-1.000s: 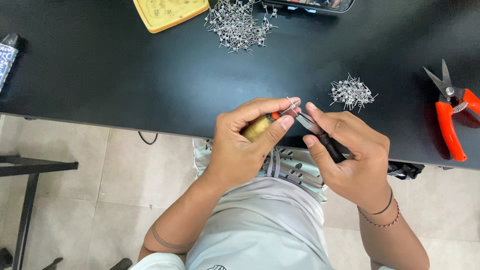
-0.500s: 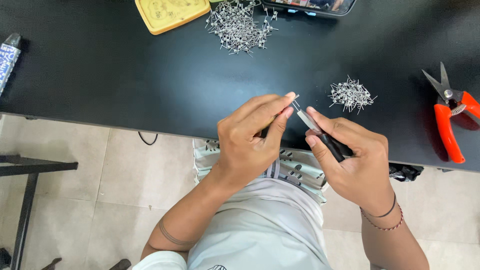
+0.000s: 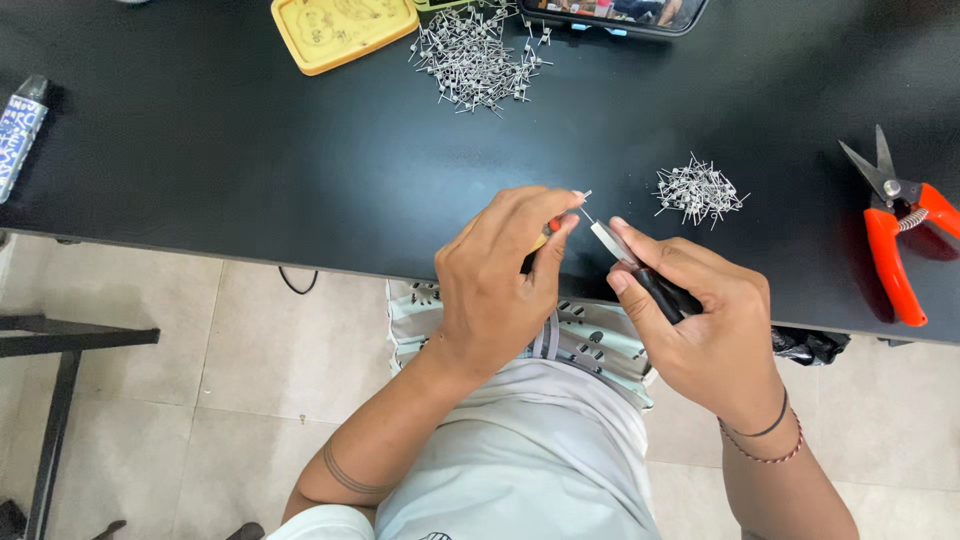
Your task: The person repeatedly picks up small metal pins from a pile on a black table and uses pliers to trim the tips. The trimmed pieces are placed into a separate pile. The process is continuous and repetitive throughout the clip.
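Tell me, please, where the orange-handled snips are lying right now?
In the head view the orange-handled snips lie on the black table at its far right edge, blades pointing away, right of the small pile of metal pieces and apart from both hands.

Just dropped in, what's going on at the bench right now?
A person at a black table holds a small yellow-handled tool in the left hand and black-handled pliers in the right hand, tips meeting over a tiny wire piece. Two piles of wire coils and orange snips lie on the table.
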